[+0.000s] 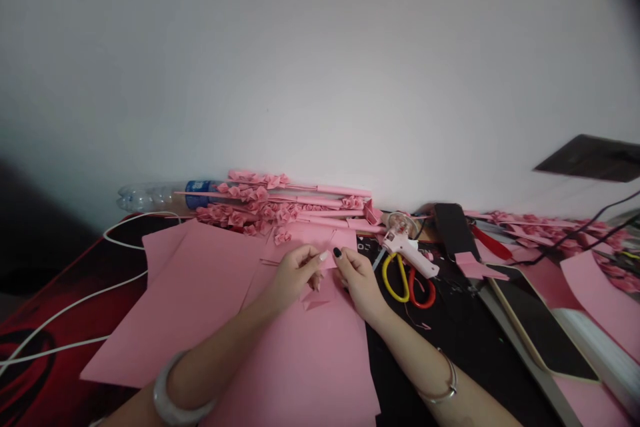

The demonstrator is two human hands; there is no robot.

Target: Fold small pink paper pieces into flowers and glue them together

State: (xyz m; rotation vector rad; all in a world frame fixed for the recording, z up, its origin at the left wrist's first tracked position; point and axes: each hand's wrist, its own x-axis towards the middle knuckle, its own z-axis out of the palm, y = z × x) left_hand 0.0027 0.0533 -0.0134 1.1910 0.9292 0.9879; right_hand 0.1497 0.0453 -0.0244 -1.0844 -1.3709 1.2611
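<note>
My left hand (300, 269) and my right hand (356, 275) are close together above the pink paper sheets. Both are closed in a pinch on a small piece of pink paper (329, 261) between their fingertips. The fingers cover part of that piece, so its full shape is hidden. Just below my hands, a small folded pink paper piece (317, 300) lies on a large pink sheet (310, 367). Behind the hands, several pink paper flowers on rolled stems (280, 207) are piled against the wall.
To the right lie scissors (397, 278) with yellow and red handles, a pale glue gun (413, 253), a dark phone (453, 227) and a larger phone (545, 320). More pink sheets (185, 287), a plastic bottle (150, 197) and a white cable (75, 300) are at left.
</note>
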